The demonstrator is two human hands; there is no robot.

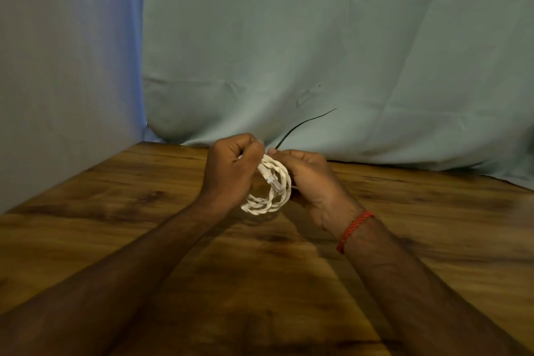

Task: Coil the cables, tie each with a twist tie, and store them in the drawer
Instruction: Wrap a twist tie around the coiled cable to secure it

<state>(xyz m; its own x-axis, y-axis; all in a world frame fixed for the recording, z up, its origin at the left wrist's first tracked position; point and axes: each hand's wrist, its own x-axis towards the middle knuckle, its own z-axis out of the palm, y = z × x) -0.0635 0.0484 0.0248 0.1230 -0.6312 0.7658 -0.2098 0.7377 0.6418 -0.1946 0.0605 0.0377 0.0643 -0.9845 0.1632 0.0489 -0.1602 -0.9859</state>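
- Two hands meet on one white cable coil (261,206), which is held clear of the wooden table (115,211) beneath it.
- Left of the coil: left hand (231,170), fingers curled, pinching the coil's top edge.
- On the coil's face: a clear connector plug (273,180) lies against the loops.
- Right of the coil: right hand (312,182), fingers wrapped round the coil's right side.
- Above the coil: a thin black twist tie (303,124) rises from the coil's top at the right fingertips, slanting right.
- Further right of the coil: red thread band (354,230) on the right wrist.
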